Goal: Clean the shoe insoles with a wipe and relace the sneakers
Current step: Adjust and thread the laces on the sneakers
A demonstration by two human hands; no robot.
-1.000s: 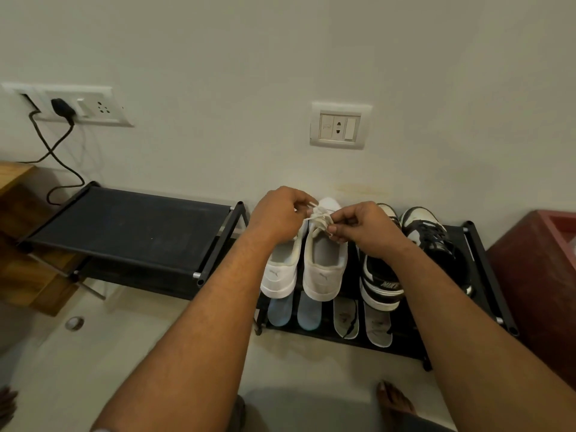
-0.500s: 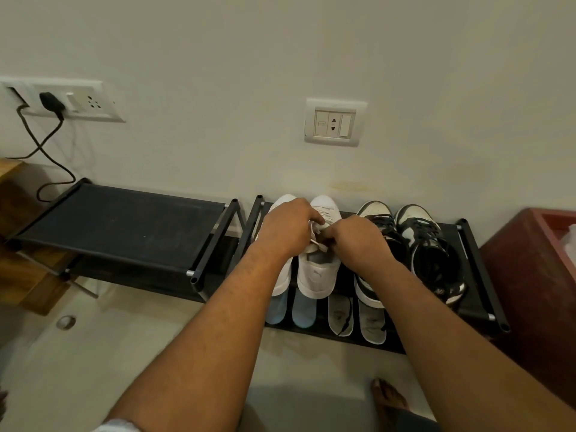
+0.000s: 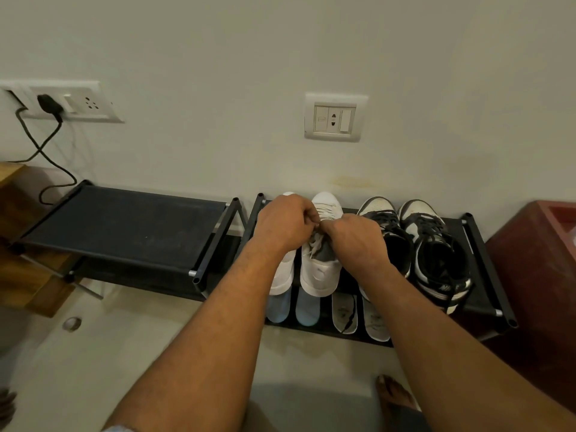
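Pinching: left grip [image 3: 282,224] and right grip [image 3: 358,240] both hold the white lace [image 3: 312,246]
Sneaker [image 3: 321,272]: white, standing on shoe rack [image 3: 483,304]

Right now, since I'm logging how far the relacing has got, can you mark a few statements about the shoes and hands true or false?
1. The left hand and right hand both hold the laces of a white sneaker. True.
2. The black-and-white sneakers stand left of the white pair. False: they stand to its right.
3. Four insoles lie below the shoes. True.
4. All the insoles are blue. False: two are blue, two white.
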